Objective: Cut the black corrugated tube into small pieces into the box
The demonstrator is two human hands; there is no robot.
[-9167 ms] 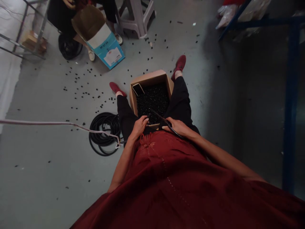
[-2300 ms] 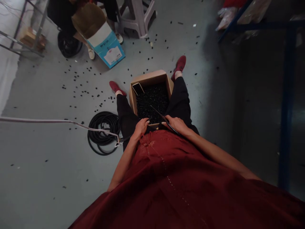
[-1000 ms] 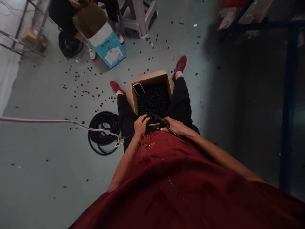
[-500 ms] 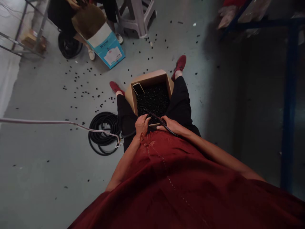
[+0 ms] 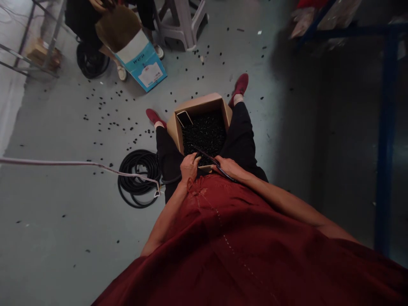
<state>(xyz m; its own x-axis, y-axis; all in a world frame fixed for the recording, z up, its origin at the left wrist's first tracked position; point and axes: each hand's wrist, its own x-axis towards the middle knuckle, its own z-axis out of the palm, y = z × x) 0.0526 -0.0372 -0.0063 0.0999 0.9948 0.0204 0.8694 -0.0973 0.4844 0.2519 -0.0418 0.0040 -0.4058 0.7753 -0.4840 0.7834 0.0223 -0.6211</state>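
Note:
My left hand (image 5: pixel 189 167) is closed round the end of a black rubber hose (image 5: pixel 172 180), at the near edge of an open cardboard box (image 5: pixel 198 102). That hose runs over my left thigh to a black coil (image 5: pixel 127 187) on the floor. In my right hand (image 5: pixel 230 168) is a long, slim, dark tool that looks like scissors (image 5: pixel 205 154), its tip pointing up-left over the box, near my left fingertips. Many small black pieces (image 5: pixel 205 131) fill the box between my legs. The exact contact between blade and hose is too small to make out.
A pale cord (image 5: pixel 73 163) stretches from the left to a small hook (image 5: pixel 157 193) by the coil. Black bits lie scattered on the floor. Ahead, another person sits by a blue and white carton (image 5: pixel 143 68) and a grey stool (image 5: pixel 181 25). A blue frame (image 5: pixel 384 140) stands right.
The tool in my right hand has shifted slightly, its tip a little further left. My right thumb has moved up towards the fingers. My left hand stays in nearly the same place.

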